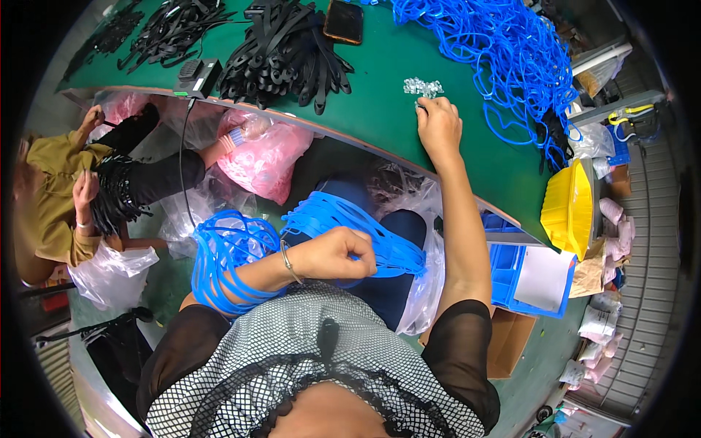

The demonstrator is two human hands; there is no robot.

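Note:
My right hand [440,130] reaches over the green table, fingers drawn together at the near edge of a small pile of clear plastic pieces [423,87]. What lies between its fingertips is too small to tell. Above my lap, my left hand [336,254] is curled into a fist; anything inside it is hidden. Blue loops of strap [212,274] hang around my left forearm. Another bundle of blue straps [350,223] lies across my lap, just beyond and partly beneath the left hand.
On the green table [394,80] lie black straps [281,55], a phone [343,22], a small black device [197,78] and a tangle of blue cords [504,51]. A yellow bin [568,208] stands at its right end. Another person [55,197] sits at left, beside pink-filled bags [266,157].

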